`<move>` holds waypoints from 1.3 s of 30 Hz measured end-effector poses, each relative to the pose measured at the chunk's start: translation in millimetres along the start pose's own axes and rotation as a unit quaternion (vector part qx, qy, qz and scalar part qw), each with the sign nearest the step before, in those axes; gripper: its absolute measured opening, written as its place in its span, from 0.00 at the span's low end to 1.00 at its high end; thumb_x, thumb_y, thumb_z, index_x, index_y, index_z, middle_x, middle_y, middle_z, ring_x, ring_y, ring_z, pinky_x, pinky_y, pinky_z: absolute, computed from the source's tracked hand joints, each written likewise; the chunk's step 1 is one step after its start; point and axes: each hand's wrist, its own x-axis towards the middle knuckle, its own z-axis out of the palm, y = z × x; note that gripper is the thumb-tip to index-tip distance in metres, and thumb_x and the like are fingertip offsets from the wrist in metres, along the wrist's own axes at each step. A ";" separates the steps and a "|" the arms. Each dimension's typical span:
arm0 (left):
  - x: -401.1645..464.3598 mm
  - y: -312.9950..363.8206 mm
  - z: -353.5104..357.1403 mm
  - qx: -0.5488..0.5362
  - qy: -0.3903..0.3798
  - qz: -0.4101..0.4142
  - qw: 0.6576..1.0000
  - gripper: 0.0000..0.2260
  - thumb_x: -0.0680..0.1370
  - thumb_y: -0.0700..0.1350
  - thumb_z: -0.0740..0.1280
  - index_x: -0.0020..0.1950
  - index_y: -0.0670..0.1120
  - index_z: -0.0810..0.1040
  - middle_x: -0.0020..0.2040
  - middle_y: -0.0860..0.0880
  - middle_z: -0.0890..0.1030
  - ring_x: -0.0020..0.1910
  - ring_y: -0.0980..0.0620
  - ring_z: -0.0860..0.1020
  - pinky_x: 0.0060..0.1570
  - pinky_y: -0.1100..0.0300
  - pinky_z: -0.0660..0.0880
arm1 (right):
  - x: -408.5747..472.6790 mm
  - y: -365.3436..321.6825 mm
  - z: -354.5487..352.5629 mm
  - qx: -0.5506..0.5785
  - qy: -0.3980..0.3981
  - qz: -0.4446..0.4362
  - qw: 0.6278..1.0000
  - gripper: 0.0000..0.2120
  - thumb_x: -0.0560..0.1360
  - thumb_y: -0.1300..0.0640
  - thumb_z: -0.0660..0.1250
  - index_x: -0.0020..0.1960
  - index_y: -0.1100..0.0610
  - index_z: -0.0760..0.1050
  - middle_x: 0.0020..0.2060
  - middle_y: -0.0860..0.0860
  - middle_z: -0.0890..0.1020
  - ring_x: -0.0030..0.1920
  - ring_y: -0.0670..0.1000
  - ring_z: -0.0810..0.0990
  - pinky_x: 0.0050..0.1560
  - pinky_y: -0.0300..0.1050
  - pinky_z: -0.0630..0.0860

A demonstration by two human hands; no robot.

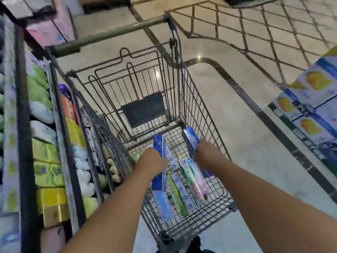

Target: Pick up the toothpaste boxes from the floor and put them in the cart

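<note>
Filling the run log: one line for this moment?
left hand: holds blue box | right hand: holds blue box | both over cart | boxes inside

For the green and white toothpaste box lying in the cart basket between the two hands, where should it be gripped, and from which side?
Grip the green and white box across its narrow width near the middle, coming from above. It lies flat on the cart floor with other boxes close alongside, so only its top face and long edges are open. Both hands are now occupied with blue boxes.

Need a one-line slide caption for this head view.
Left hand and right hand each lower a blue toothpaste box into the wire shopping cart, above boxes already inside.
</note>
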 end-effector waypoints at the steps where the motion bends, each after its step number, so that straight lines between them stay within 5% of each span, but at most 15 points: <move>1: 8.9 -0.8 3.9 0.004 -0.005 0.001 1.000 0.16 0.76 0.55 0.67 0.43 0.43 0.71 0.34 0.48 0.69 0.29 0.52 0.68 0.24 0.60 0.61 | 8.9 -1.3 5.2 0.002 0.001 -0.001 1.000 0.10 0.77 0.61 0.63 0.55 0.60 0.66 0.46 0.56 0.78 0.47 0.59 0.80 0.42 0.48 0.75; 6: 53.1 -1.9 24.1 -0.027 -0.025 -0.004 0.999 0.22 0.76 0.56 0.67 0.58 0.39 0.73 0.46 0.41 0.78 0.34 0.47 0.75 0.26 0.59 0.63 | 49.5 -4.6 31.9 -0.016 -0.009 0.003 1.000 0.13 0.77 0.63 0.63 0.59 0.63 0.65 0.48 0.58 0.78 0.48 0.60 0.81 0.42 0.48 0.75; 9: 83.7 2.2 40.7 -0.054 -0.029 -0.013 0.998 0.21 0.76 0.57 0.67 0.56 0.41 0.72 0.47 0.44 0.77 0.37 0.46 0.74 0.27 0.58 0.63 | 80.2 0.3 43.7 -0.029 -0.022 0.007 0.999 0.20 0.74 0.63 0.69 0.62 0.64 0.64 0.52 0.60 0.79 0.51 0.60 0.81 0.43 0.47 0.76; 16: 156.5 28.9 86.4 -0.154 -0.001 -0.059 0.986 0.20 0.70 0.57 0.71 0.53 0.44 0.76 0.47 0.45 0.81 0.40 0.45 0.79 0.30 0.60 0.68 | 155.2 14.2 75.3 0.006 0.001 0.001 1.000 0.10 0.77 0.65 0.60 0.56 0.59 0.64 0.48 0.59 0.78 0.46 0.60 0.78 0.44 0.48 0.72; 19: 188.1 44.1 106.1 -0.173 0.009 -0.078 0.982 0.17 0.71 0.54 0.72 0.51 0.42 0.77 0.44 0.44 0.81 0.40 0.43 0.80 0.28 0.60 0.66 | 187.8 18.1 92.7 0.011 -0.011 -0.010 1.000 0.12 0.78 0.63 0.60 0.61 0.62 0.65 0.54 0.61 0.79 0.55 0.62 0.79 0.47 0.49 0.72; 22: 213.0 58.7 123.7 -0.189 0.032 -0.088 0.977 0.13 0.74 0.50 0.72 0.45 0.41 0.74 0.43 0.46 0.77 0.43 0.43 0.78 0.37 0.58 0.70 | 219.9 24.2 106.4 0.006 -0.020 -0.006 1.000 0.20 0.79 0.64 0.61 0.69 0.65 0.62 0.56 0.60 0.80 0.55 0.60 0.80 0.43 0.45 0.69; 27: 247.8 57.4 156.0 -0.163 0.036 -0.109 0.980 0.26 0.77 0.50 0.70 0.67 0.37 0.67 0.64 0.39 0.74 0.61 0.38 0.75 0.50 0.52 0.73 | 255.9 31.1 132.5 -0.009 -0.012 -0.021 1.000 0.18 0.79 0.62 0.62 0.67 0.65 0.64 0.57 0.60 0.79 0.58 0.59 0.79 0.46 0.45 0.70; 30: 259.3 45.6 169.0 -0.144 0.037 -0.136 0.980 0.23 0.76 0.49 0.70 0.64 0.36 0.71 0.62 0.38 0.77 0.59 0.38 0.77 0.49 0.52 0.74 | 262.0 35.4 148.6 -0.030 -0.005 -0.038 0.999 0.16 0.79 0.60 0.62 0.65 0.64 0.64 0.57 0.60 0.79 0.57 0.60 0.80 0.51 0.48 0.74; 39: 260.3 15.8 181.5 -0.091 0.014 -0.141 0.986 0.22 0.77 0.51 0.70 0.62 0.36 0.70 0.58 0.39 0.78 0.55 0.39 0.78 0.44 0.53 0.72 | 271.2 42.2 179.3 -0.022 -0.050 -0.041 0.998 0.19 0.79 0.58 0.63 0.66 0.64 0.64 0.56 0.60 0.79 0.55 0.61 0.79 0.43 0.46 0.67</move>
